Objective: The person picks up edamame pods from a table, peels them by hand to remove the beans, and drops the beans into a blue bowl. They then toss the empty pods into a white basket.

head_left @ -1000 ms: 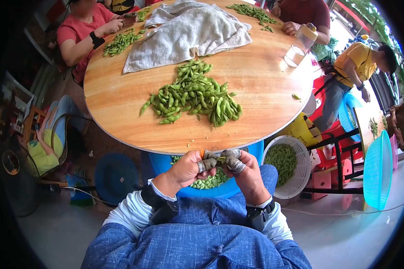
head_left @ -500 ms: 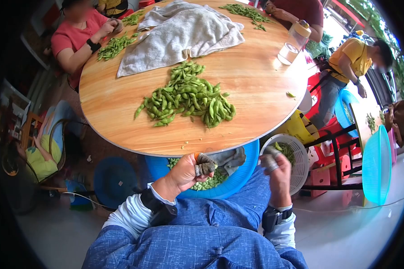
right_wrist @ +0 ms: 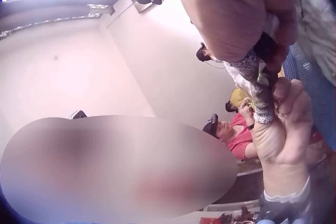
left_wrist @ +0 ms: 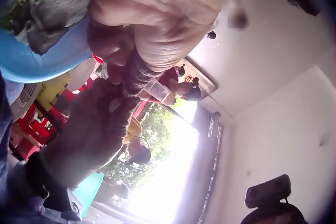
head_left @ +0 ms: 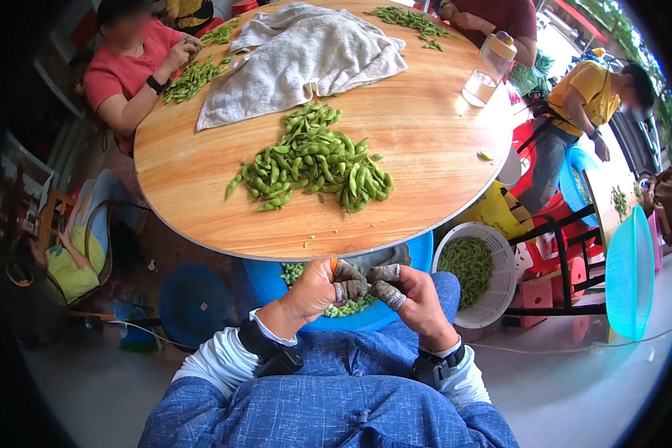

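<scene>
My left hand (head_left: 310,291) and right hand (head_left: 423,305) meet fingertip to fingertip over a blue basin (head_left: 423,261). Thumbs and forefingers are wrapped in worn grey tape, with an orange band on the left. Between the pinching fingertips a bit of green soybean pod (right_wrist: 263,79) shows in the right wrist view; the fingers hide most of it. Shelled green beans (head_left: 343,308) lie in the basin beside a grey cloth (left_wrist: 63,8). Ahead on the wooden table (head_left: 194,187) is a heap of green soybean pods (head_left: 313,168).
A white basket (head_left: 506,280) with green pods or hulls stands right of my knee. A pale towel (head_left: 299,63) and a clear jar (head_left: 487,71) are on the table. People sit around it. A turquoise basket (head_left: 629,276) leans at far right.
The right hand swung out over the white basket half a second ago and is now back against the left hand. My left hand has stayed above the basin.
</scene>
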Available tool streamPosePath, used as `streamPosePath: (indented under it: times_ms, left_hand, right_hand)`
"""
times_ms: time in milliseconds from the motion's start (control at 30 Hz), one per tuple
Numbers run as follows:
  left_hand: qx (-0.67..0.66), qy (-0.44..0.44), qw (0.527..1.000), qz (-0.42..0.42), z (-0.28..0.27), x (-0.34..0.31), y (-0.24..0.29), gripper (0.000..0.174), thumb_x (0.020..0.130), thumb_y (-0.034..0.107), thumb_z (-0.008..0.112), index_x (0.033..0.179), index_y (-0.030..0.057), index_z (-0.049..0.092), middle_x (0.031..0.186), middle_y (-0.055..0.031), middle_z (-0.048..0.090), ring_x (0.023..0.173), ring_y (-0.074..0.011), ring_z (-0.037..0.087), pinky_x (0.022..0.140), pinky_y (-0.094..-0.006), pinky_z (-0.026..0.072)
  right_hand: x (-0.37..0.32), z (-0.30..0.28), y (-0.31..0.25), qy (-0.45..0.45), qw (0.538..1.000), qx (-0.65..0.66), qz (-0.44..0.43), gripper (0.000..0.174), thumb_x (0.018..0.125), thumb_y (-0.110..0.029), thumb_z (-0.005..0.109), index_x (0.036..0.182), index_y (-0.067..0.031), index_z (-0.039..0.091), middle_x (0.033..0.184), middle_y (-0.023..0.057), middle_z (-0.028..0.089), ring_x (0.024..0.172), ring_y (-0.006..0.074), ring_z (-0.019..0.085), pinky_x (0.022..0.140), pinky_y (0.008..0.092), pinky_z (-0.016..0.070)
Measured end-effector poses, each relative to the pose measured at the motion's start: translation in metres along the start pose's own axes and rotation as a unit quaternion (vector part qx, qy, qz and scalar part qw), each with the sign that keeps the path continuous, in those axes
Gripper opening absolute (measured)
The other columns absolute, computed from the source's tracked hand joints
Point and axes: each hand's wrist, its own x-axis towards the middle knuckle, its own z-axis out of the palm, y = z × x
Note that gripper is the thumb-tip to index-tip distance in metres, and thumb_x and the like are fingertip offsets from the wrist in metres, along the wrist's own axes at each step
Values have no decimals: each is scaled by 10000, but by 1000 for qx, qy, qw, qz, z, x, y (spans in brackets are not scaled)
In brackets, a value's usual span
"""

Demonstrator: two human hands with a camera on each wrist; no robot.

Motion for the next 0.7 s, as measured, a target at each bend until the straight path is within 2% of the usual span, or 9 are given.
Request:
streamPosePath:
  times_ms: [100,300,400,433,500,533,600,700]
  left_hand:
    - [-30,-10,999,-37,-7,3,-5,155,703,139,664,719,12,575,595,-21,551,468,-71,464,408,-173,327]
    - [-86,-54,993,-63,-15,3,-13,183,712,161,656,774,16,564,619,-44,556,485,-87,482,409,-185,337]
    - [-53,-29,997,-51,-14,3,-11,164,718,161,648,781,28,577,633,-33,565,494,-82,479,428,-185,350]
    - [-34,-16,998,-43,-11,4,-9,137,726,152,639,780,39,584,641,-25,567,504,-76,477,438,-183,351]
    - [-33,-6,999,-30,-10,6,-11,116,733,144,630,794,54,589,666,-13,571,530,-70,480,460,-181,358]
    - [-50,-9,998,-24,-12,8,-14,124,732,145,630,808,57,586,685,-10,573,545,-69,484,472,-182,364]
    - [-69,-11,997,-18,-12,11,-17,123,734,133,622,828,66,580,714,-4,574,575,-63,489,495,-183,373]
    - [-79,-9,997,-15,-10,13,-19,130,735,113,610,851,67,576,754,2,575,621,-61,500,538,-186,390]
  right_hand:
    - [-1,-3,3,-8,999,26,30,239,811,-99,547,998,45,513,920,42,577,838,97,519,751,238,419]
    - [2,-3,9,-27,996,67,43,242,817,-114,543,991,50,505,921,34,572,835,91,515,753,238,419]
    - [5,6,10,24,999,28,-9,190,758,-48,580,925,28,531,841,58,587,758,129,547,686,245,431]
    - [6,5,13,42,995,-73,-49,172,742,-36,593,892,26,537,807,60,583,720,132,543,650,250,434]
    - [8,3,21,77,952,-270,-126,140,709,-14,618,825,21,547,738,63,574,643,137,535,578,260,439]
    - [9,3,19,80,935,-312,-150,133,705,-2,614,819,20,548,736,76,572,650,150,542,577,259,439]
    - [9,5,13,85,893,-396,-197,124,697,23,606,807,18,550,733,102,568,664,174,556,575,259,439]
    - [8,8,14,130,905,-353,-197,111,703,32,594,803,9,551,719,115,558,668,208,565,580,254,437]
